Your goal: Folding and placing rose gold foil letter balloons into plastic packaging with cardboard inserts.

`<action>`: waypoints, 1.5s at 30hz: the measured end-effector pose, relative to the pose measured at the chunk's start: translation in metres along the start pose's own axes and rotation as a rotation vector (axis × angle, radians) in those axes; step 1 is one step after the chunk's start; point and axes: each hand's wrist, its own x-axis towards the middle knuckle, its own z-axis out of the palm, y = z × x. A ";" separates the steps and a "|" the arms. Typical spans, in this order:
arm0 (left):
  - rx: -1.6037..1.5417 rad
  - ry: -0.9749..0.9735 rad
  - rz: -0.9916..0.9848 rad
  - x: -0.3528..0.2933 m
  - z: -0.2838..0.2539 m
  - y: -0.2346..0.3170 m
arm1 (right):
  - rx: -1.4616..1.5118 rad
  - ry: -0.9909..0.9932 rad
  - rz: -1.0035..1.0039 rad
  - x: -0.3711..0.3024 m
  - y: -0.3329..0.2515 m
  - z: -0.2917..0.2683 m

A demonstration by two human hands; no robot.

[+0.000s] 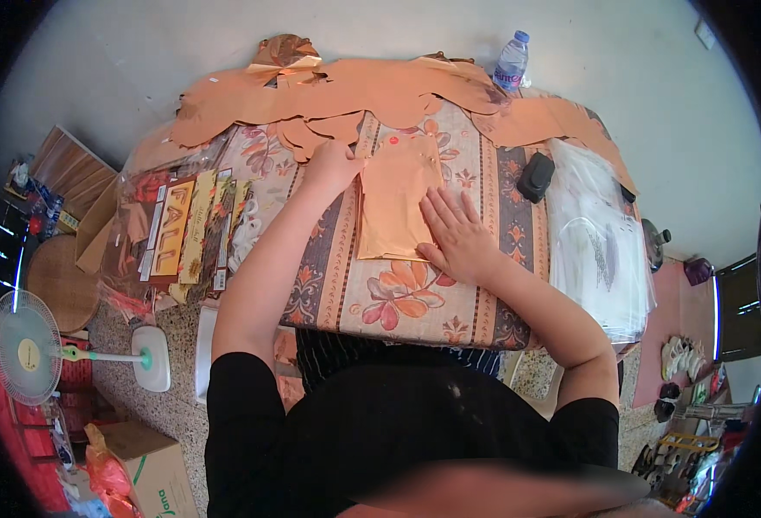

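A folded copper-coloured foil balloon (398, 194), uninflated, lies flat on the table in front of me. A small red dot shows near its far end. At its far left edge my left hand (336, 166) has its fingers curled and closed on the foil. My right hand (460, 235) rests flat on the right edge, with its fingers stretched out and spread. More flat copper foil balloons (337, 86) with curved outlines spread along the table's far side; one lobe reaches close to my left hand.
A patterned tablecloth (320, 293) covers the table. At left lie printed packages (177, 229) and clear plastic. To the right are a black object (535, 177) and a stack of clear plastic bags (596, 259). A water bottle (512, 62) stands far back. A fan (26, 350) stands at left.
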 end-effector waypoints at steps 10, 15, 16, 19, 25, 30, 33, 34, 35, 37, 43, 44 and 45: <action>-0.036 -0.136 -0.031 0.001 -0.005 0.012 | -0.004 0.011 0.003 -0.001 0.001 0.000; -0.078 -0.157 -0.045 0.008 0.003 0.006 | -0.002 0.002 0.009 -0.001 0.000 -0.002; -0.104 -0.166 -0.034 0.011 0.005 0.001 | -0.002 0.002 0.008 -0.001 0.000 -0.002; -0.311 -0.215 -0.072 0.012 0.012 -0.006 | -0.003 -0.010 0.013 -0.001 -0.001 -0.004; -0.579 -0.275 -0.081 0.006 0.015 -0.017 | 0.002 0.019 0.020 0.000 -0.002 -0.002; -0.292 -0.094 0.088 -0.003 0.019 -0.011 | -0.007 -0.004 0.023 -0.001 -0.001 -0.004; -0.369 -0.030 0.118 -0.006 0.028 -0.013 | -0.006 -0.006 0.025 -0.001 -0.002 -0.004; -0.335 0.002 0.131 -0.006 0.029 -0.012 | -0.007 -0.007 0.026 -0.001 -0.001 -0.004; -0.301 0.035 0.144 -0.007 0.029 -0.011 | -0.023 -0.006 0.023 -0.001 -0.001 -0.004; -0.255 0.164 0.206 -0.012 0.033 -0.005 | -0.036 -0.005 0.023 -0.001 0.000 -0.001; 0.035 0.267 0.503 -0.021 0.027 -0.012 | -0.049 0.012 0.022 -0.001 0.000 0.000; 0.120 0.279 0.616 -0.021 0.027 -0.014 | -0.056 -0.001 0.019 0.000 -0.001 -0.002; 0.119 0.279 0.617 -0.020 0.028 -0.016 | -0.063 -0.013 0.017 0.000 -0.002 -0.003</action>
